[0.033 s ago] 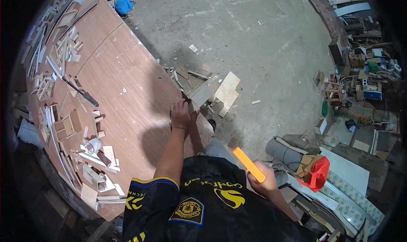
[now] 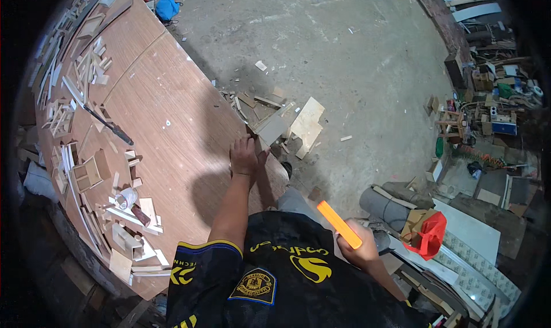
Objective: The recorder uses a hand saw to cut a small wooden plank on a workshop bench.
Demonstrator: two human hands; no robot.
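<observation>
My left hand (image 2: 243,155) rests at the right edge of the wooden table (image 2: 172,98), fingers bent and pressed together by that edge. Whatever lies under its fingertips is hidden by the hand and its shadow. Just past the fingertips is a grey-brown board (image 2: 273,130); whether the hand touches it I cannot tell. Off the table, to the right of my body, my right hand (image 2: 360,249) is closed around the lower end of a long, straight-sided orange bar-shaped tool (image 2: 338,223). Its free end tilts up and to the left.
Along the table's left side lie wood offcuts, small wooden frames (image 2: 92,170), a black-handled tool (image 2: 109,126) and a white roll (image 2: 126,198). Wood scraps (image 2: 307,124) litter the floor beyond the edge. Right of me are a grey roll (image 2: 381,204) and a red bag (image 2: 430,236).
My right hand and the orange bar-shaped tool have shifted very slightly to the right. My left hand stays in place at the table edge.
</observation>
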